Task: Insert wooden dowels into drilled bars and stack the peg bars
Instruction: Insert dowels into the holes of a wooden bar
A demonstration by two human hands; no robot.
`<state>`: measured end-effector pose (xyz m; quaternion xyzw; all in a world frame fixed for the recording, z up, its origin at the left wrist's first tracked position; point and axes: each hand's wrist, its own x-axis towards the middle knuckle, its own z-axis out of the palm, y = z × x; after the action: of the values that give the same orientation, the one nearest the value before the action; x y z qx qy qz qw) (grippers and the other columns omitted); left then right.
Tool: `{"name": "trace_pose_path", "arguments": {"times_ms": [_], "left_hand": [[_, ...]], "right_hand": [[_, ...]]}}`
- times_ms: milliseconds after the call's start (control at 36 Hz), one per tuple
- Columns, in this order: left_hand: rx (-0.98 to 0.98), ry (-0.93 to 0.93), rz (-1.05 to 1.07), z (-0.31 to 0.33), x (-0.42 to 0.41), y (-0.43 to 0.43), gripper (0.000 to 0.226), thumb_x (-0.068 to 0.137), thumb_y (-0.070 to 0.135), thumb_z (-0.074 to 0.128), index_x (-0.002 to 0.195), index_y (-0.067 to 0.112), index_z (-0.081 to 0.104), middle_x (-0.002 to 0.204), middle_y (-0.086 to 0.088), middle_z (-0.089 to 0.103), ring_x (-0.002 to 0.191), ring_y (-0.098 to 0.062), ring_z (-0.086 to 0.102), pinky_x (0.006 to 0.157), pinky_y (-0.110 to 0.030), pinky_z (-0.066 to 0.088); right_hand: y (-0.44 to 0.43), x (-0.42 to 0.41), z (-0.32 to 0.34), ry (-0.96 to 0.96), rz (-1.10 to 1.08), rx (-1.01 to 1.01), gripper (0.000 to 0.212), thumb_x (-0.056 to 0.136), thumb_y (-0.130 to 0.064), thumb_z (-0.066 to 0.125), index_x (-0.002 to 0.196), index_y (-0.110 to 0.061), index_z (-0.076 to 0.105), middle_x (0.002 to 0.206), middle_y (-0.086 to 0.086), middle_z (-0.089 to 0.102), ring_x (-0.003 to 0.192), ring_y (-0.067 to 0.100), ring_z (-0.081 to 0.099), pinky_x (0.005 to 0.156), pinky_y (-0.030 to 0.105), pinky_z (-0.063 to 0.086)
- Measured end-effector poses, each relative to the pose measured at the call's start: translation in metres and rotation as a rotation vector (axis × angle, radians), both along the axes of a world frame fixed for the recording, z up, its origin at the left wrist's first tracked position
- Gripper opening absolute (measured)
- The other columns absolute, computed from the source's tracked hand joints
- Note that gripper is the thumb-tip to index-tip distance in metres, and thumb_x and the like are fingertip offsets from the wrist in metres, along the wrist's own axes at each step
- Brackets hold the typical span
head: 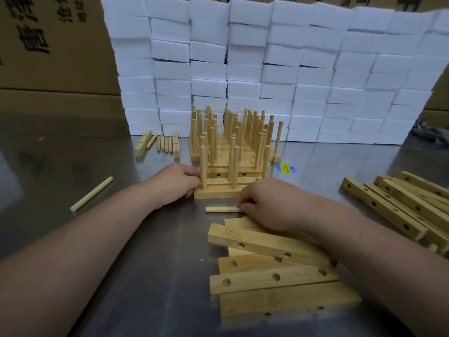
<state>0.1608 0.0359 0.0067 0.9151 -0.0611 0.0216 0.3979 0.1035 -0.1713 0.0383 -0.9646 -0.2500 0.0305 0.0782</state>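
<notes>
Head view: front peg bar (218,193) at frame centre carried two upright dowels. Left hand (178,182) gripped left dowel (203,166). Right hand (263,203) pinched lying dowel (222,209). One loose dowel (91,193) lay at left. Drilled bars (267,276) piled at lower centre, count unclear. White boxes (267,69) stacked behind.

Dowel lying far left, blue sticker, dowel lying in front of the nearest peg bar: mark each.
Far-left dowel (91,194): head view, mid-shaft.
Blue sticker (284,168): head view, yellow centre.
Front dowel (222,209): head view, bare shaft.
</notes>
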Motion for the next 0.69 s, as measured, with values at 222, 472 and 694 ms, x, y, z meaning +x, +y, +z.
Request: {"name": "trace_pose_path", "arguments": {"times_ms": [222,472,694], "left_hand": [[0.038,0.056,-0.043,0.005,-0.002,0.001,0.024,0.086,0.024,0.058,0.072,0.043,0.059,0.080,0.020,0.057,0.076,0.001,0.049,0.059,-0.012,0.030],[0.016,-0.022,-0.044,0.000,-0.004,0.003,0.012,0.089,0.028,0.059,0.079,0.036,0.061,0.067,0.011,0.062,0.063,-0.001,0.055,0.051,-0.011,0.035],[-0.069,-0.080,-0.040,-0.005,-0.002,0.002,0.015,0.093,0.028,0.053,0.085,0.039,0.060,0.088,0.018,0.062,0.081,0.002,0.056,0.063,-0.015,0.037]], "right_hand": [[-0.005,0.009,-0.004,-0.018,-0.056,-0.014,0.014,0.091,-0.025,0.053,0.087,-0.020,0.065,0.086,-0.004,0.059,0.080,0.013,0.053,0.064,0.023,0.038],[-0.010,0.002,0.022,-0.095,-0.038,0.061,0.015,0.092,-0.028,0.051,0.081,-0.023,0.059,0.079,-0.008,0.058,0.072,0.010,0.054,0.064,0.026,0.045],[-0.038,-0.002,0.072,-0.415,-0.151,0.702,0.019,0.088,-0.027,0.054,0.071,-0.026,0.062,0.051,-0.016,0.059,0.037,-0.001,0.045,0.035,0.008,0.030]]}}
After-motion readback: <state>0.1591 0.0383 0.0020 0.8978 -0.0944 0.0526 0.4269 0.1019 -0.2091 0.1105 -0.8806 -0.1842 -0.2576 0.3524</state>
